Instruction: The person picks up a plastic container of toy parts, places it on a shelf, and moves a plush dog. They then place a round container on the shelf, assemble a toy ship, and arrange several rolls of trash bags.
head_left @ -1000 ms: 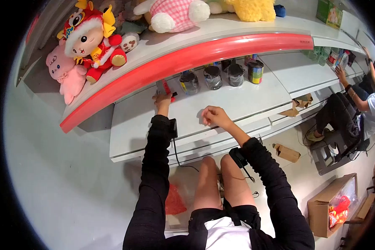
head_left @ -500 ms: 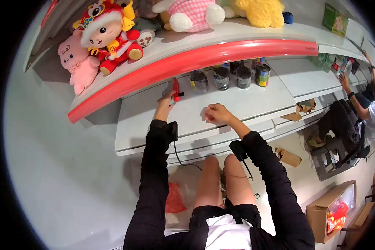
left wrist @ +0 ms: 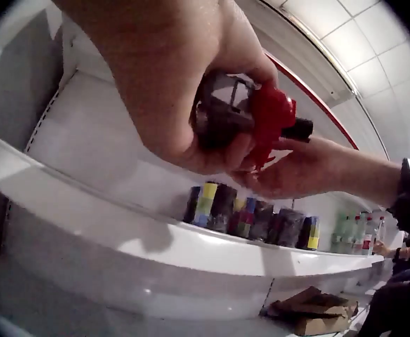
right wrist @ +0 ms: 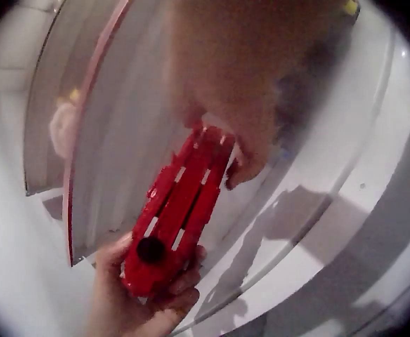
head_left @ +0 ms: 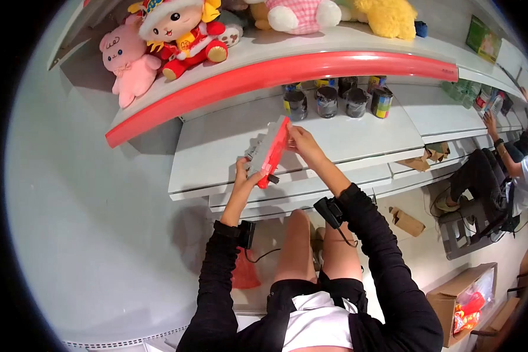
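A long toy ship with a red underside and grey upper parts is held tilted above the white lower shelf. My left hand grips its near end, where a black knob sticks out. Fingers of my right hand pinch the far end. The right wrist view shows the slotted red underside and the left hand curled round the end with a round black part. From the left wrist, the hand hides much of the grey side.
Several dark, plastic-wrapped cans stand at the back of the lower shelf. Above it, a red-edged shelf carries plush toys. Another person sits at the right, near a cardboard box on the floor.
My left hand has lifted the toy ship off the shelf and brought it nearer and rightward. The right hand has moved up and now holds the ship's far end. The view has shifted.
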Action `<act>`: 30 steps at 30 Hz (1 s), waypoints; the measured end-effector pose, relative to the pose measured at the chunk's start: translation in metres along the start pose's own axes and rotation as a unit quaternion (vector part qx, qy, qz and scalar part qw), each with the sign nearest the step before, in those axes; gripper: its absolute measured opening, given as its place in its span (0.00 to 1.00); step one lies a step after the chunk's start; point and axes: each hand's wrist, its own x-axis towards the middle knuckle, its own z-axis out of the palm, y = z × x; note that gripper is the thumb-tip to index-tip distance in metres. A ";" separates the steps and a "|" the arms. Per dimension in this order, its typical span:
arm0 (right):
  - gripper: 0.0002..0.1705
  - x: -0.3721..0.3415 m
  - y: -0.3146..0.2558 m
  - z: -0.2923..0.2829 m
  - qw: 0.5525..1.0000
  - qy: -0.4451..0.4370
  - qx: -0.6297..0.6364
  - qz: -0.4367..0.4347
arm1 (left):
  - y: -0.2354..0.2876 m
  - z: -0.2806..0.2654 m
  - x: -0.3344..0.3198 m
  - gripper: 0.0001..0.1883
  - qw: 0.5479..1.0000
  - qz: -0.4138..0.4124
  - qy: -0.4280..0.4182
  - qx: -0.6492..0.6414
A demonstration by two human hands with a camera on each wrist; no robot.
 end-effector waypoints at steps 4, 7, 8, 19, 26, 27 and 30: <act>0.31 -0.026 -0.015 0.002 0.995 -0.101 -0.001 -0.021 | 0.008 0.004 -0.019 0.35 0.999 0.014 -0.028 0.013; 0.33 -0.039 -0.015 -0.005 0.981 -0.192 0.007 -0.035 | -0.013 -0.003 -0.014 0.36 0.996 0.080 -0.030 0.022; 0.33 -0.040 -0.015 -0.009 0.976 -0.213 0.013 -0.042 | -0.008 -0.002 -0.015 0.37 0.995 0.083 -0.039 0.026; 0.32 -0.053 -0.005 -0.025 0.963 -0.247 0.017 -0.112 | 0.029 0.011 -0.038 0.41 0.990 0.091 -0.090 0.053; 0.31 -0.060 -0.002 -0.024 0.959 -0.248 0.063 -0.122 | 0.033 0.016 -0.044 0.40 0.981 0.141 -0.077 0.103; 0.31 -0.060 -0.002 -0.023 0.957 -0.253 0.076 -0.123 | 0.035 0.017 -0.046 0.40 0.981 0.142 -0.079 0.102; 0.29 -0.060 0.003 -0.025 0.948 -0.268 0.101 -0.138 | 0.035 0.018 -0.045 0.40 0.977 0.156 -0.083 0.119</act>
